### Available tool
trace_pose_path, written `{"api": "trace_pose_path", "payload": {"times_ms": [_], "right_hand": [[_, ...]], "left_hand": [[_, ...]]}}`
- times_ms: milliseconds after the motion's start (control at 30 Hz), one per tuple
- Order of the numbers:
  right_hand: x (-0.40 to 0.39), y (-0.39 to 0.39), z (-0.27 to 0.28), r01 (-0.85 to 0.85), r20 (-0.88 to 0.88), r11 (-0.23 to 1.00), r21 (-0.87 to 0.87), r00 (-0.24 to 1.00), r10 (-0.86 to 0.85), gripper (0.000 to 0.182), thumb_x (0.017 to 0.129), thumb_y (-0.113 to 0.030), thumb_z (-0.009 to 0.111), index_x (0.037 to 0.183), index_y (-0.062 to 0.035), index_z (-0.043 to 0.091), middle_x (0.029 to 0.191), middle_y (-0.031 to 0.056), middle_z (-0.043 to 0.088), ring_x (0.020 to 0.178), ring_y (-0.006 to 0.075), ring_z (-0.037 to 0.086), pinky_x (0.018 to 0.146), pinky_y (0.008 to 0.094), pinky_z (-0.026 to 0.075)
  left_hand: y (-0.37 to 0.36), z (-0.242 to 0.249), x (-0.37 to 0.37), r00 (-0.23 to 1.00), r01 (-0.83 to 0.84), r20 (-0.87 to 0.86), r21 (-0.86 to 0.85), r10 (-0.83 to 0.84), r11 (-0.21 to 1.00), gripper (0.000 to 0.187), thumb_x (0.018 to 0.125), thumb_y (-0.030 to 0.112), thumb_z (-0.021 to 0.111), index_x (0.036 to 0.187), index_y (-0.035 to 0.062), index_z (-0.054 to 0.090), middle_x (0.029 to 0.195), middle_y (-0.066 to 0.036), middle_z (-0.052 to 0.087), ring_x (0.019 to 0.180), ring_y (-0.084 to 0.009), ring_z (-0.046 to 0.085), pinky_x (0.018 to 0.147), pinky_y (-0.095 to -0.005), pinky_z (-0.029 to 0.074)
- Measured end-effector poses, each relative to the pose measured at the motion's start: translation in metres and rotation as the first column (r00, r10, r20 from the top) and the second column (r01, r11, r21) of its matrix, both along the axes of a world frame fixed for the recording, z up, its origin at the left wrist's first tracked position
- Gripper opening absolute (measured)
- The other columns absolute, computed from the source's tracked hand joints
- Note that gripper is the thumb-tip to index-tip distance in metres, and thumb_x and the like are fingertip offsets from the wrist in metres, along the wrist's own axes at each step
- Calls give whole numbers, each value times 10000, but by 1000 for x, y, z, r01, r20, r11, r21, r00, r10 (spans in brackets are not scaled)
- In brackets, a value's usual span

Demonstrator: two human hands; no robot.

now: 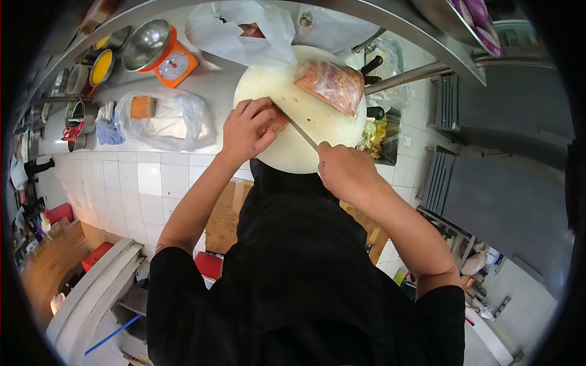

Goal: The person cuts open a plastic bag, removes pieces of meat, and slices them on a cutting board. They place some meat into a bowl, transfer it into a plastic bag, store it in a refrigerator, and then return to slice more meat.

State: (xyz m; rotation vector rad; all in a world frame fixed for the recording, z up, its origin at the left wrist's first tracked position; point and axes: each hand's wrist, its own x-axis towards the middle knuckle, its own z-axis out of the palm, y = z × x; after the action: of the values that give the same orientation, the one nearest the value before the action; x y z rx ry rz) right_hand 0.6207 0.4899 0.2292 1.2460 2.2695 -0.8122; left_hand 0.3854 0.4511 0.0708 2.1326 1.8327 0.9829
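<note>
My right hand point(347, 172) is closed around the handle of a knife point(300, 129). Its blade slants up and left across a round white cutting board point(293, 155), with the tip by my left fingers. Curled over a reddish piece of meat point(279, 121), my left hand point(249, 129) grips it at the board's left side, beside the blade. My fingers hide part of the meat. A larger block of meat in clear plastic wrap point(331, 85) lies at the board's upper right. Small dark crumbs dot the board between the two pieces.
Left of the board lies a clear plastic bag point(162, 122) with an orange-brown block point(143, 107). Behind it stands an orange scale point(177, 64) with a metal bowl point(146, 44). Black knife handles point(372, 65) and a bin of vegetable scraps point(373, 137) sit right. A metal rail point(409, 76) crosses above.
</note>
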Motion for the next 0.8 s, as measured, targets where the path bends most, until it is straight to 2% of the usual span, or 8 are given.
{"api": "trace_pose_path", "payload": {"times_ms": [133,233,300,433,467,600,667,800], "right_hand": [[-4,-2,-56,-2,-163,990,143,986,26,204,992,-94,499,1024,38,651,910,277,746,892,455,754,816,554,591],[6,-7,-53,42,-158,994,101,987,-26,193,992,-99,503,1023,39,635,899,274,742,882,464,751,812,559,590],[18,-16,-40,44,-58,999,0,997,-44,171,979,-82,513,1052,38,610,872,268,737,884,463,750,805,556,590],[18,-30,-135,89,-226,988,123,972,-60,122,981,-86,525,1046,13,554,824,270,729,805,467,745,727,572,585],[21,-32,-146,153,-299,974,166,949,-98,118,996,-112,559,979,-4,514,725,271,687,713,502,698,678,613,550],[53,-35,-137,117,-313,962,247,949,-35,109,1014,-130,548,1006,-22,536,704,249,693,693,474,709,660,580,572],[86,-43,-121,259,-398,932,254,906,-143,157,1048,-176,580,997,-33,540,676,245,673,669,486,683,638,586,551],[133,-54,-107,370,-473,903,216,849,-235,196,1066,-200,604,979,-34,545,673,242,664,661,493,667,619,593,524]], "left_hand": [[-1,0,0,1000,29,-2,19,-29,999,260,789,221,736,1043,162,732,1281,0,689,1139,-293,636,868,-428,552],[0,-2,-1,1000,24,0,18,-24,1000,261,789,213,739,1045,159,729,1271,-2,693,1136,-293,638,880,-431,555],[1,-1,-1,1000,23,5,17,-23,1000,264,791,212,740,1049,158,728,1268,-5,694,1138,-294,638,888,-433,555],[0,3,-2,998,65,14,-20,-64,998,265,826,206,741,1069,107,701,1310,-58,688,1144,-336,628,962,-433,543],[-1,3,-3,997,68,29,-24,-67,997,264,831,205,741,1072,105,698,1312,-60,688,1145,-339,628,965,-433,540],[-6,9,-6,999,54,-1,-15,-54,998,255,847,203,744,1078,106,694,1316,-63,686,1151,-341,627,977,-432,528],[-8,18,-8,998,68,27,-138,-65,988,257,868,210,743,1094,99,697,1320,-95,685,1172,-356,622,995,-437,516],[44,25,3,999,-10,39,-248,21,969,337,844,242,777,1129,76,706,1331,-142,683,1226,-372,617,1015,-438,505]]}}
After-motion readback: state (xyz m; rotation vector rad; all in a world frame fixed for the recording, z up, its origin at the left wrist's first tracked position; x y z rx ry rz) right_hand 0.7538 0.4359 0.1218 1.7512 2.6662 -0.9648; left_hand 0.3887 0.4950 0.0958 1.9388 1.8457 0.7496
